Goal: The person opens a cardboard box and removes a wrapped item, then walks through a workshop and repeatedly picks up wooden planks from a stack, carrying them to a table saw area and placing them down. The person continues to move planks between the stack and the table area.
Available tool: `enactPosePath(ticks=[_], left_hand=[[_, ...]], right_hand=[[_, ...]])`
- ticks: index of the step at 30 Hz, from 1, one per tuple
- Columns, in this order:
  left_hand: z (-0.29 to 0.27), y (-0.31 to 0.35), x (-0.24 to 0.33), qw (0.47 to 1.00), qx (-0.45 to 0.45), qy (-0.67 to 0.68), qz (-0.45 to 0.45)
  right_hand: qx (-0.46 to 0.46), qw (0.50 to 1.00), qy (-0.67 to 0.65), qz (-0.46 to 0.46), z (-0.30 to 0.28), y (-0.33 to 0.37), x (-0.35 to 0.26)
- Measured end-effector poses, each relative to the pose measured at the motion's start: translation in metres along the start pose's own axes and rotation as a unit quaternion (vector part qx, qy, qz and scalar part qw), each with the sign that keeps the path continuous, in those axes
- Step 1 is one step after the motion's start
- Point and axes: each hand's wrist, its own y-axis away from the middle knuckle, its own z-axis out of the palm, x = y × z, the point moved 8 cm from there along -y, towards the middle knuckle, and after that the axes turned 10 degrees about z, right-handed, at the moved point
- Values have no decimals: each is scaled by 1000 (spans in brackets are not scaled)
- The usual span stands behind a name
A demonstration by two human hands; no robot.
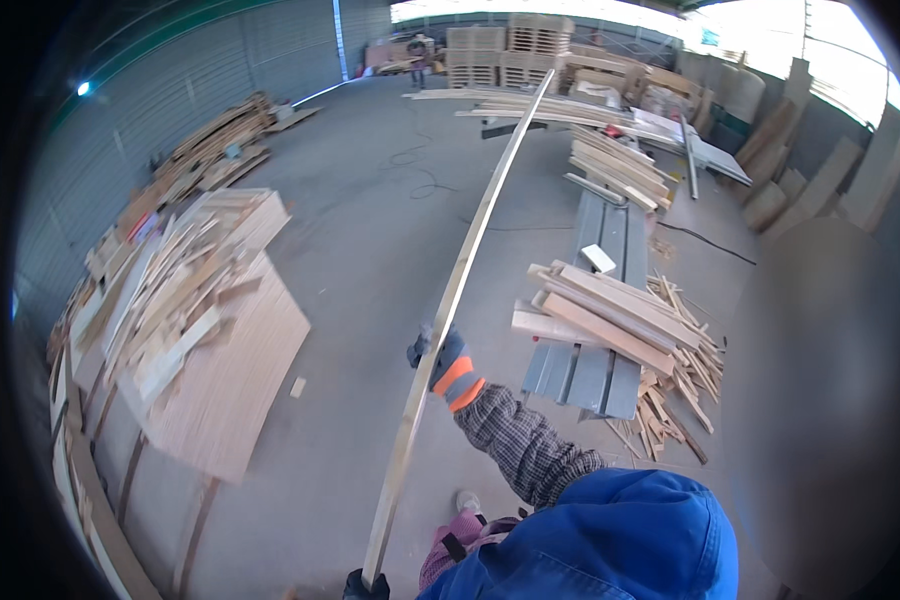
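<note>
A long, narrow wooden board (467, 255) runs from the bottom of the view far out ahead, tilted slightly to the right. Partway along it, my right hand (442, 357), in a dark glove with an orange and grey cuff, has its fingers wrapped round the board. That forearm wears a checked sleeve, and the upper arm is in blue. My left hand (366, 584), in a black glove, grips the board's near end at the lower edge; part of this hand is cut off by the frame.
Left, loose boards lie over a large wooden panel (232, 385). To the right, a grey slatted bench (580, 378) carries stacked planks (615, 310), with scrap sticks (660, 410) beside it. Pallets (510, 50) and a distant person (417, 60) are behind. A cable (410, 158) crosses the floor. Blur hides the far right.
</note>
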Motion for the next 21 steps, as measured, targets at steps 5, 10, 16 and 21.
enactPosePath(ticks=[5,10,16,21], left_hand=[[1,-89,44,995,-62,-24,80],[32,-179,90,978,-140,-46,149],[51,-229,149,963,-27,-93,252],[66,-274,251,927,-40,-91,362]], right_hand=[[81,988,-131,-29,-35,-26,-58],[96,971,-189,-108,-60,-16,-154],[86,953,-222,-188,-83,23,-239],[41,926,-222,-303,-120,86,-325]])
